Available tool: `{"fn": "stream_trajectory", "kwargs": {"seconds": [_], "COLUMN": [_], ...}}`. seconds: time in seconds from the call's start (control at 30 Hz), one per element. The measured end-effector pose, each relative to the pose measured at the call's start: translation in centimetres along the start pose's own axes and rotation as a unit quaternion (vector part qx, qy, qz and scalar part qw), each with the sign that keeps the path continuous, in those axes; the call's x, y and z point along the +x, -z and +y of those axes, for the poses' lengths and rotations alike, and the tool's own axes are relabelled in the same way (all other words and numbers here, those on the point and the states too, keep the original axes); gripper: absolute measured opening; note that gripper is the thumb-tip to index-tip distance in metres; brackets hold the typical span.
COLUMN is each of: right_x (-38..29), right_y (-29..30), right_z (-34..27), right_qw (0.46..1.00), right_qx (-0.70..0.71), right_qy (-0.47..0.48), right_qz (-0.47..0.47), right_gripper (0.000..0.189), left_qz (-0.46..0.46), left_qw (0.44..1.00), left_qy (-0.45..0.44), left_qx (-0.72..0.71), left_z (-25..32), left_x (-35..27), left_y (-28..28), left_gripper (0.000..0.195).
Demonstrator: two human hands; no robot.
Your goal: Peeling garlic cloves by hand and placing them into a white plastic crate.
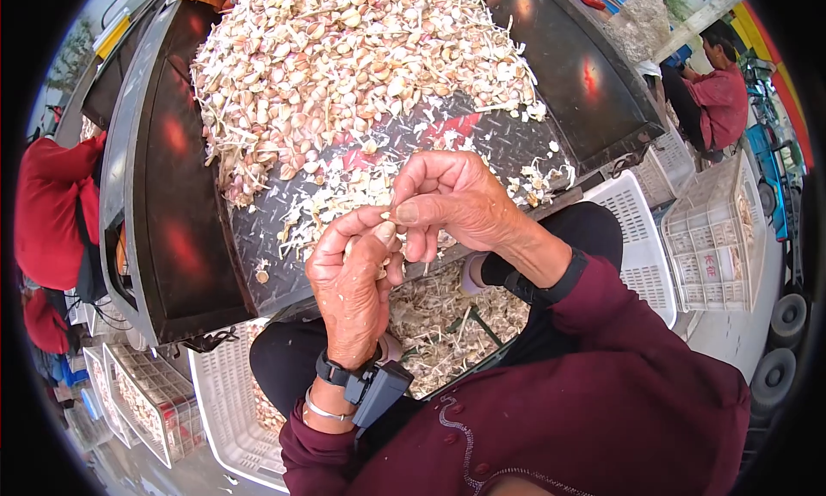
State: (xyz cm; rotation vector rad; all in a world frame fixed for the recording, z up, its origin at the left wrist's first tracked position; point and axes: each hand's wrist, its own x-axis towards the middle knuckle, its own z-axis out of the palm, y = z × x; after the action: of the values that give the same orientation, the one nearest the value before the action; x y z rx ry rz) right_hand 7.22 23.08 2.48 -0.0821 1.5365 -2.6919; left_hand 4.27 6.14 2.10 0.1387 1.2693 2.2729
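Observation:
My left hand [355,270] is curled around garlic cloves, with a small clove tip [386,216] pinched at its thumb and forefinger. The thumb and fingers of my right hand [452,205] meet that same tip from the right, the other fingers curled loosely. Both hands are over the near edge of a dark metal truck bed [271,264] with a raised tread pattern. A large heap of garlic cloves [335,63] covers its far part. White skins and stem scraps [361,186] lie scattered between the heap and my hands.
White plastic baskets stand at my left [226,405] and right [635,244]. Crates [706,251] of garlic are stacked farther right, others [151,399] at lower left. Metal side panels [187,238] flank the bed. Husk litter [452,335] lies between my legs. People in red [55,212] sit on both sides.

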Motion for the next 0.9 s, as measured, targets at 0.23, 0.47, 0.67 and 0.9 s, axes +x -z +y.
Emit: {"fn": "stream_trajectory", "kwargs": {"seconds": [0.23,0.47,0.67,0.9], "right_x": [-3.8,-2.8,-2.7,-0.4], "right_y": [-5.6,-8.8,-9.3,-9.4], "right_z": [-6.4,-6.1,-5.5,-1.0], "right_qw": [0.923,0.812,0.790,0.833], "right_qx": [0.046,0.075,0.081,-0.389], "right_qy": [0.133,0.254,0.287,0.223], "right_qz": [-0.359,-0.520,-0.536,-0.325], "right_gripper": [0.005,0.006,0.008,0.019], "left_qz": [0.056,0.040,-0.001,0.097], "left_qw": [0.996,0.991,0.988,0.933], "left_qy": [0.002,0.098,0.114,0.182], "left_qx": [-0.068,-0.079,-0.107,-0.295], "left_z": [1.1,-0.6,-0.2,0.7], "left_x": [-4.8,-4.2,-5.3,-9.0], "left_y": [0.7,3.8,4.0,5.4], "left_gripper": [0.012,0.011,0.023,0.040]}}
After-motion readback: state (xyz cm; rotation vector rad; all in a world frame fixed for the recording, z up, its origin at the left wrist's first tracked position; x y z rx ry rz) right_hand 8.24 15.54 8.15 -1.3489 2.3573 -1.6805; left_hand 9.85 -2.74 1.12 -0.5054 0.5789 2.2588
